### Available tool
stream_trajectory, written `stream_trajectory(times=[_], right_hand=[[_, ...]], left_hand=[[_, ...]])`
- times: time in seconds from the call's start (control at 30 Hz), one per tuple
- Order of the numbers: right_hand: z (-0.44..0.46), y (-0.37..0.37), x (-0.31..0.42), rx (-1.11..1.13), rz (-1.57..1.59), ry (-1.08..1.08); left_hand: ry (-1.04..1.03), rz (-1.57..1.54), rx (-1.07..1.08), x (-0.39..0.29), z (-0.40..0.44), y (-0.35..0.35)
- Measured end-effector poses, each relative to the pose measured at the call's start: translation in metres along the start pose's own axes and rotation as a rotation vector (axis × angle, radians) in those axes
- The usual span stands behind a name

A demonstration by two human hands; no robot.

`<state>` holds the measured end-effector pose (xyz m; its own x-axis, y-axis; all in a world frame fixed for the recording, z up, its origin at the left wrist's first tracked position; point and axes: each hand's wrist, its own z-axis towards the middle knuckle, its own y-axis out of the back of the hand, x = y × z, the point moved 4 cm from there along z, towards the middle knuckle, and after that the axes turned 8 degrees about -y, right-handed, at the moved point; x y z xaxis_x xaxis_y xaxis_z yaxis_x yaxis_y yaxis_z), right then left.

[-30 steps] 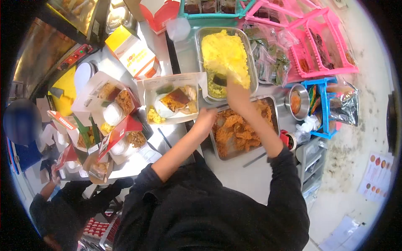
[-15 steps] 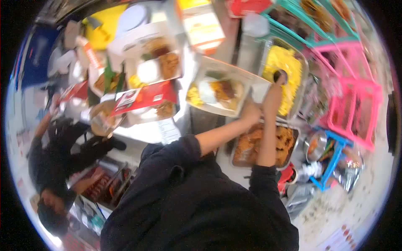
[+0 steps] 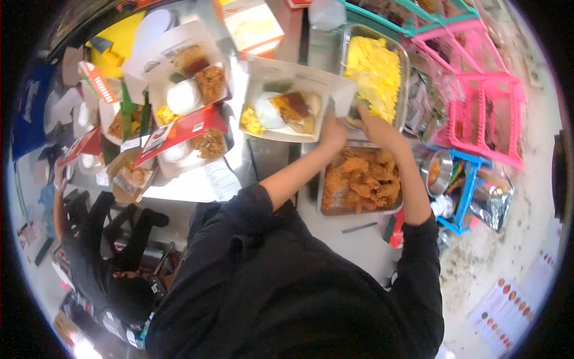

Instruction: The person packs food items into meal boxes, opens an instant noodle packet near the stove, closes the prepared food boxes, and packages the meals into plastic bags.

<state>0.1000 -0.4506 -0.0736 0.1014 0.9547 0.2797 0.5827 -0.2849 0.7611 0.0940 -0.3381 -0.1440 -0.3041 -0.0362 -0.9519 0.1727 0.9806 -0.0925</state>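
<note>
My left hand (image 3: 333, 133) grips the right side of an open cardboard food box (image 3: 291, 136). Inside lie a white mound that looks like rice, yellow egg, a brown-sauced piece and something green. My right hand (image 3: 378, 128) is closed at the near edge of a metal tray (image 3: 406, 78) of yellow scrambled egg (image 3: 375, 69). What its fingers hold is too blurred to make out. Just below both hands sits a second metal tray (image 3: 362, 212) of fried chicken (image 3: 362, 179).
More filled food boxes (image 3: 179, 128) stand on the counter at left, with a printed receipt (image 3: 222, 179) by them. Pink baskets (image 3: 485, 119) and a blue rack (image 3: 469, 191) are at right, with a metal bowl (image 3: 439, 173). Another person (image 3: 107, 263) is at lower left.
My right hand has drawn back from the middle of the egg to the tray's near edge. My left hand stays on the box. The whole view has shifted.
</note>
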Motion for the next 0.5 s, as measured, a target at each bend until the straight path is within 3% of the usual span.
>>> stream_trajectory(times=[0.07, 0.17, 0.27, 0.33, 0.37, 0.5], right_hand=[[0.023, 0.004, -0.031, -0.067, 0.148, 0.219], [0.035, 0.001, -0.049, -0.271, -0.223, 0.674], [0.038, 0.002, -0.054, 0.262, 0.446, -0.097], [0.028, 0.006, -0.044, -0.127, 0.214, 0.045], [0.021, 0.005, -0.036, -0.315, 0.091, 0.118], [-0.008, 0.009, 0.008, -0.044, -0.241, -0.138]], left_hand=[[0.028, -0.108, -0.001, 0.016, 0.004, -0.003], [0.074, -0.192, 0.021, 0.027, 0.008, -0.002], [0.199, -0.219, 0.022, 0.006, -0.004, 0.003], [0.301, -0.243, 0.004, -0.021, -0.014, 0.005], [0.205, -0.161, -0.016, -0.008, -0.008, 0.003], [-0.012, 0.004, -0.115, 0.041, 0.008, -0.006]])
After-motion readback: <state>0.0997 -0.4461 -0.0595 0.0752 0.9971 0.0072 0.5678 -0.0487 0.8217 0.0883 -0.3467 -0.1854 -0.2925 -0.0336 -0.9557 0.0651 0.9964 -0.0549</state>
